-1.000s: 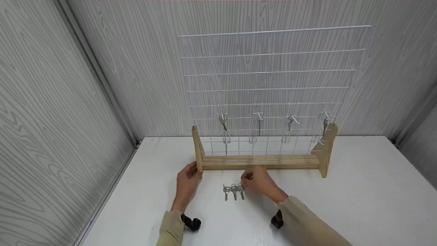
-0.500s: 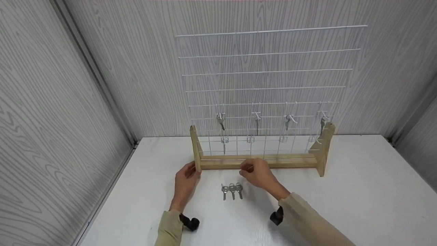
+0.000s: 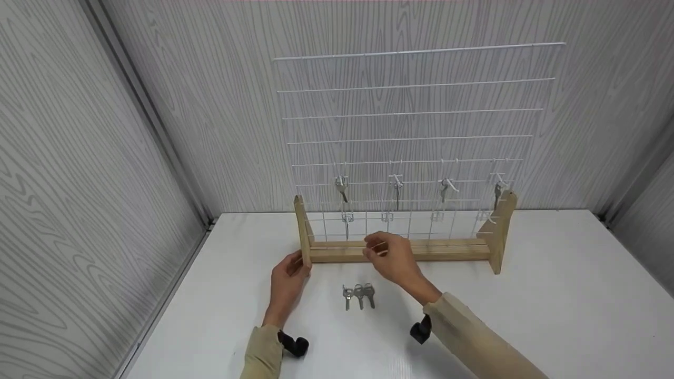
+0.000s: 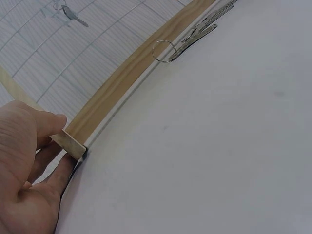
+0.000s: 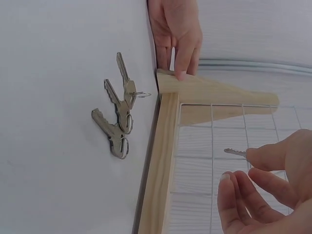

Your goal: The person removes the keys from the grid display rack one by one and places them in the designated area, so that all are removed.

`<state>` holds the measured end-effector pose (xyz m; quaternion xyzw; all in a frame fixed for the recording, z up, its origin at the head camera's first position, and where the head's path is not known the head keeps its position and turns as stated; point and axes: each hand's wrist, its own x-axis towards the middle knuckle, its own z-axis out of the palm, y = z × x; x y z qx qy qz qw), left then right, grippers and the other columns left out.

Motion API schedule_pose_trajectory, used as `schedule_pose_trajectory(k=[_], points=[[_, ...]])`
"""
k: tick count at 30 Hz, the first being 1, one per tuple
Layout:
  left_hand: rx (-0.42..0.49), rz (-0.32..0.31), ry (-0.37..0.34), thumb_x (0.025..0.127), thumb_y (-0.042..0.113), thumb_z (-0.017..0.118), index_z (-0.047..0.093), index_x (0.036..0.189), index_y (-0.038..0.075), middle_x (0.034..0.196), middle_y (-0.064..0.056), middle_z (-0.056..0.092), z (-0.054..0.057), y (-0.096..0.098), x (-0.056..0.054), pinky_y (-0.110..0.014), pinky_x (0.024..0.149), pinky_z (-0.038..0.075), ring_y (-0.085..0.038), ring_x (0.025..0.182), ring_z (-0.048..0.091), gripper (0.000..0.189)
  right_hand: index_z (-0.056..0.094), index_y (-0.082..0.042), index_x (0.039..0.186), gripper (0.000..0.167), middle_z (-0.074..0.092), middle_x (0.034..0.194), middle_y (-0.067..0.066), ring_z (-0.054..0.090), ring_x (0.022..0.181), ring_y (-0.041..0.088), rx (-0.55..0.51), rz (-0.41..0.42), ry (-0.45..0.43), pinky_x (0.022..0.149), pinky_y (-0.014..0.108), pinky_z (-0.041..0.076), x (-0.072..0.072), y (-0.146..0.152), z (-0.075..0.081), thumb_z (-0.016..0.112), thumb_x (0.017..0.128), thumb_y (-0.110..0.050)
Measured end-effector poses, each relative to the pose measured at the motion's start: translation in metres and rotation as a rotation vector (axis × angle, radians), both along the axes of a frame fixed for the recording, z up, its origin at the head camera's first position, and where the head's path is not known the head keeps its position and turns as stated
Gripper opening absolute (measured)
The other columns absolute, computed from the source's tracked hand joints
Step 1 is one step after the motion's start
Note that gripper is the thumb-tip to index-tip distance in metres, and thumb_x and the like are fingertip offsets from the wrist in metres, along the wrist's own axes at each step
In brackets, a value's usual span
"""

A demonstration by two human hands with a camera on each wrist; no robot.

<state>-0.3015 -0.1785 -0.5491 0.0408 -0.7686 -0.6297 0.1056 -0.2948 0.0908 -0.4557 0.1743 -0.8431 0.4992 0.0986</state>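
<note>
My left hand (image 3: 287,284) grips the foot of the left wooden upright (image 3: 303,231) of a wire grid stand, thumb on one side and fingers on the other. In the right wrist view my right hand (image 5: 273,180) pinches a small silver key (image 5: 235,152), its toothed blade sticking out past the fingertips. The head view has this hand (image 3: 392,258) before the wooden base bar (image 3: 447,252). Three more keys (image 3: 359,296) with wire rings lie side by side on the white table in front of the bar.
The white wire grid (image 3: 416,113) rises from the base, with white hooks on it. Keys hang along the upper row of hooks, among them a left one (image 3: 342,185) and a right one (image 3: 498,192). Lower hooks (image 3: 387,216) sit beneath. Wood-patterned walls (image 3: 158,131) enclose the table.
My right hand has risen away from the three lying keys toward the grid, passing in front of the base bar. My left hand stays on the upright.
</note>
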Motion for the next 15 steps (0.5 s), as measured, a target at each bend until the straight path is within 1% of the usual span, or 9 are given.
schedule_pose_trajectory(k=[3,7,10,15], points=[[-0.003,0.002,0.003,0.102,0.007,0.068,0.061,0.148,0.004,0.147,-0.021,0.064,0.000,0.001,-0.001,-0.039,0.109,0.059,-0.036,0.137,0.062,0.047,0.078,-0.007,0.116,0.018,0.077,0.106,0.008,0.076,0.096,0.025,-0.017,-0.008,0.043,0.085,0.041,0.066,-0.002,-0.005,0.003,0.077,0.098,-0.008],[0.002,-0.004,-0.012,0.103,0.011,0.069,0.061,0.149,0.006,0.148,-0.019,0.064,0.000,0.002,-0.001,-0.038,0.109,0.059,-0.034,0.138,0.062,0.047,0.077,-0.005,0.116,0.018,0.077,0.106,0.011,0.077,0.097,0.027,-0.047,-0.028,0.091,0.084,0.042,0.067,-0.004,-0.012,0.006,0.077,0.098,-0.009],[0.013,-0.005,-0.017,0.103,0.012,0.070,0.061,0.148,0.007,0.148,-0.017,0.064,0.001,0.002,-0.001,-0.037,0.109,0.059,-0.032,0.138,0.063,0.047,0.077,-0.005,0.116,0.018,0.078,0.108,0.012,0.076,0.098,0.027,-0.080,-0.045,0.104,0.085,0.042,0.067,-0.007,-0.018,0.006,0.077,0.099,-0.010],[0.026,-0.003,-0.008,0.103,0.011,0.069,0.062,0.147,0.006,0.147,-0.017,0.065,0.001,0.001,-0.001,-0.036,0.108,0.059,-0.032,0.137,0.063,0.045,0.077,-0.005,0.118,0.019,0.078,0.112,0.014,0.076,0.101,0.028,-0.139,-0.078,0.129,0.086,0.042,0.067,-0.012,-0.026,0.003,0.076,0.099,-0.010]])
